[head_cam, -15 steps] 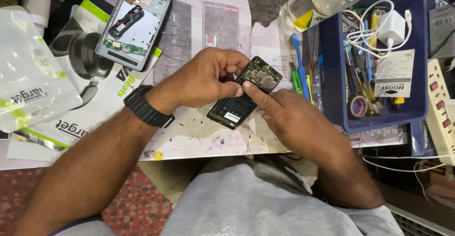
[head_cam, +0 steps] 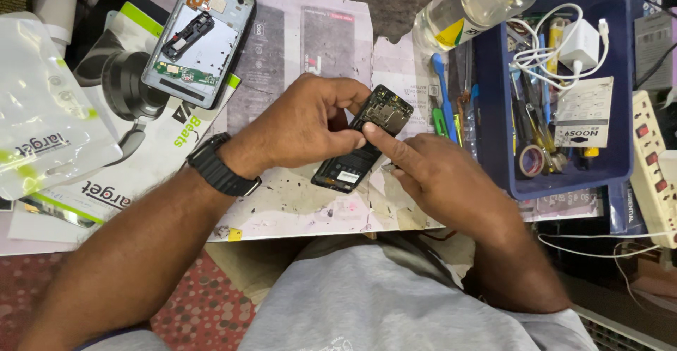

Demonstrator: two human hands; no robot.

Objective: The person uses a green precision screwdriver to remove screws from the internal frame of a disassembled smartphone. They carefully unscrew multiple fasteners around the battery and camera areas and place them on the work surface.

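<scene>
At the far left of the tabletop lies a white plastic bag with green print, partly over a printed sheet showing a black device. Just right of it rests a phone shell, back off, its pale inside and small boards facing up.

The left hand, a black watch on its wrist, is closed on the upper end of a dark opened phone, thumb below and fingers curled over the top edge, tilting it off the paper. The phone sits mid-table, between both hands, its lower end near the tabletop.

The right hand presses its forefinger against the phone's side just under the exposed board; the other fingers are folded in, and whether they pinch anything cannot be told. Compared with half a second ago the hands and phone sit almost the same, so the work on that spot looks unfinished.

Further right stand a clear bottle, blue and green pry tools, a blue bin holding a white charger, tape and small tools, and a white power strip at the edge.
</scene>
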